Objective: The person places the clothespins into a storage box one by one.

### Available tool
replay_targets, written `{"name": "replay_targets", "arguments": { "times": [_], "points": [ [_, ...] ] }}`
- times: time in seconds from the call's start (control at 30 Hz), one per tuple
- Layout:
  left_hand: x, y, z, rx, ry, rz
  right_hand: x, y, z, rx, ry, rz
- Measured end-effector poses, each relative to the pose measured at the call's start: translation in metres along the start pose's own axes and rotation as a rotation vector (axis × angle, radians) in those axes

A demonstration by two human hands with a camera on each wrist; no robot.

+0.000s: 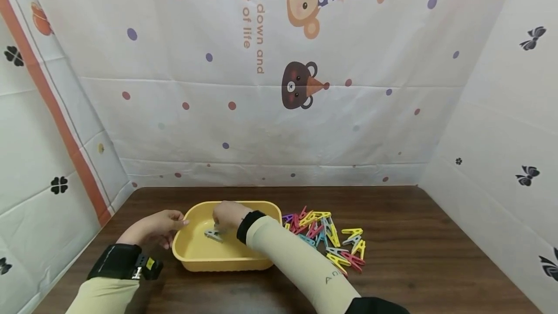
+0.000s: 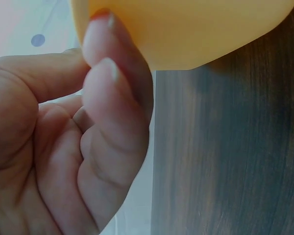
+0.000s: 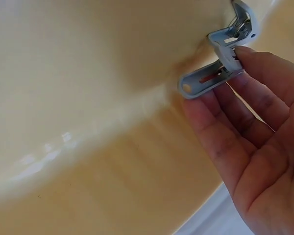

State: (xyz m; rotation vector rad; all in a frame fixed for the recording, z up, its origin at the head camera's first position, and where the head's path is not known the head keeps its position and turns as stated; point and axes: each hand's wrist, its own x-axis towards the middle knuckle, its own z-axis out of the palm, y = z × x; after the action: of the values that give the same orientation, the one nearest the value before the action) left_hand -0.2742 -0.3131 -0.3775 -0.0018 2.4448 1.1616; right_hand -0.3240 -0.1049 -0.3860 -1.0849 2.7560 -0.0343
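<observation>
In the head view, the left hand (image 1: 156, 227) pinched the left rim of the yellow basin (image 1: 235, 252) on the desk (image 1: 418, 251); the right hand (image 1: 230, 214) was inside it. In the left wrist view, thumb and fingertips met at the rim. In the right wrist view, thumb and fingers clamped a gray clothespin (image 3: 200, 87), its long axis slanting, holed end toward lower left, just beside a second gray clothespin (image 3: 245, 32).

Looks like a makeshift booth, honestly: a dark wood-grain desk (image 1: 414, 246) boxed in on three sides. The back sheet (image 1: 244, 125) has dots, sideways lettering and cartoon animal heads (image 1: 297, 85), the left sheet (image 1: 30, 130) clovers, the right sheet (image 1: 492, 125) bows. Can't tell if it's in a home or a studio.
</observation>
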Motion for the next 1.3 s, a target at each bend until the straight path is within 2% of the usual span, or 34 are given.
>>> {"name": "replay_targets", "arguments": {
  "times": [0.13,0.57,0.9,1.0,1.1,1.2,1.3],
  "points": [
    [0.001,-0.002,0.001,-0.003,0.001,0.007,0.001,0.001,0.002,0.048,-0.022,0.043],
    [0.000,-0.001,0.002,0.005,-0.005,0.004,0.004,0.006,0.007,0.136,-0.038,0.080],
    [-0.002,-0.001,0.000,0.002,-0.017,0.020,0.005,0.007,0.005,0.135,-0.061,0.104],
    [-0.002,0.000,0.000,0.008,-0.021,0.019,-0.003,0.010,-0.012,0.109,-0.058,0.047],
    [-0.001,0.000,0.000,0.012,-0.023,0.015,-0.022,0.017,-0.045,0.069,-0.007,-0.059],
    [0.000,0.001,0.000,0.018,-0.023,0.016,-0.051,0.030,-0.079,0.089,0.070,-0.137],
    [0.000,0.001,-0.001,0.025,-0.022,0.012,-0.084,0.054,-0.102,0.148,0.112,-0.166]
  ]
}}
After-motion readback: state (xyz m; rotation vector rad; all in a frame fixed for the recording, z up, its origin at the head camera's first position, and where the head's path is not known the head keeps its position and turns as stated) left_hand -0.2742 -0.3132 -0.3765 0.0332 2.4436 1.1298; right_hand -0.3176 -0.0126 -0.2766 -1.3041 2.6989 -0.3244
